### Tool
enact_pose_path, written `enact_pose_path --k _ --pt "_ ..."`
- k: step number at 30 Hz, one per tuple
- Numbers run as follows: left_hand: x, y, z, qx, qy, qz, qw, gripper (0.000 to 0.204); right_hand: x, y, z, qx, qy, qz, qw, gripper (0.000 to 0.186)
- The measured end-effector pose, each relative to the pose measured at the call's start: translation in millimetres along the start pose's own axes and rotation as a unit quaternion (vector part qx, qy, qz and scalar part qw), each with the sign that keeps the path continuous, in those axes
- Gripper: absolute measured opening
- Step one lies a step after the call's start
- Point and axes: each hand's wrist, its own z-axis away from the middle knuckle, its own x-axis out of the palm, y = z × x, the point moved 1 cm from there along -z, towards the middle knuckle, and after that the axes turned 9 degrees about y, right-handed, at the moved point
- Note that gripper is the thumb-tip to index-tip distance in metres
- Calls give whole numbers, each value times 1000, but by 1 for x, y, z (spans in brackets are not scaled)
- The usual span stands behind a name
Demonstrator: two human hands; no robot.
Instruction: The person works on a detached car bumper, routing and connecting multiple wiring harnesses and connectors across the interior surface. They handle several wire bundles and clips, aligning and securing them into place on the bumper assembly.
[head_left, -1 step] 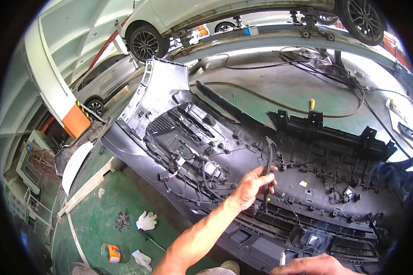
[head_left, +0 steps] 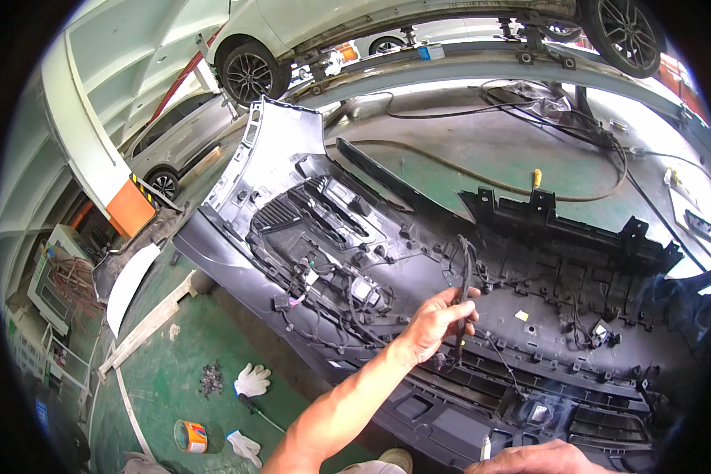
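My left hand [head_left: 441,324] is closed round a black wiring harness [head_left: 464,272], pinching it between thumb and fingers above a car bumper cover. The dark bumper cover [head_left: 308,336] lies with its inner side up, wires and connectors running along it. At the lower edge, my right hand [head_left: 537,458] is closed, with a cigarette [head_left: 486,445] upright by its fingertips; part of this hand is cut off by the frame. Thin smoke drifts over the grille slats [head_left: 608,426]. Against the cover's far side stands a black bracket strip [head_left: 545,213] with upright tabs.
On the green floor at left lie two white gloves [head_left: 252,380], a pile of small dark clips [head_left: 212,380], an orange-labelled tin [head_left: 190,436] and a wooden beam [head_left: 150,322]. Beyond the cover are a hose [head_left: 450,170], a yellow-handled tool [head_left: 538,179] and a raised car [head_left: 316,35].
The smoke has shifted slightly near the grille. My left hand and the harness have barely moved.
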Motion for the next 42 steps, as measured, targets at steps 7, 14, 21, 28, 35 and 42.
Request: enact_pose_path --k 7,14,21,28,35,42 --pt "14 -28 -1 -69 -52 -108 990 35 8 6 8 -10 -35 -56 998 45" --pt "24 -53 -3 -75 -86 -173 978 36 9 14 9 -22 -50 -72 996 48" --pt "25 -62 0 -70 -105 -219 967 35 10 17 10 -55 -54 -109 991 51" --pt "28 -61 3 -73 -101 -238 963 35 8 18 11 -49 -69 -131 988 51" --pt "27 -62 3 -83 -98 -249 960 34 8 19 14 -57 -80 -164 982 50" --pt "31 -52 4 -81 -81 -237 965 33 3 15 20 -77 -92 -174 977 49"
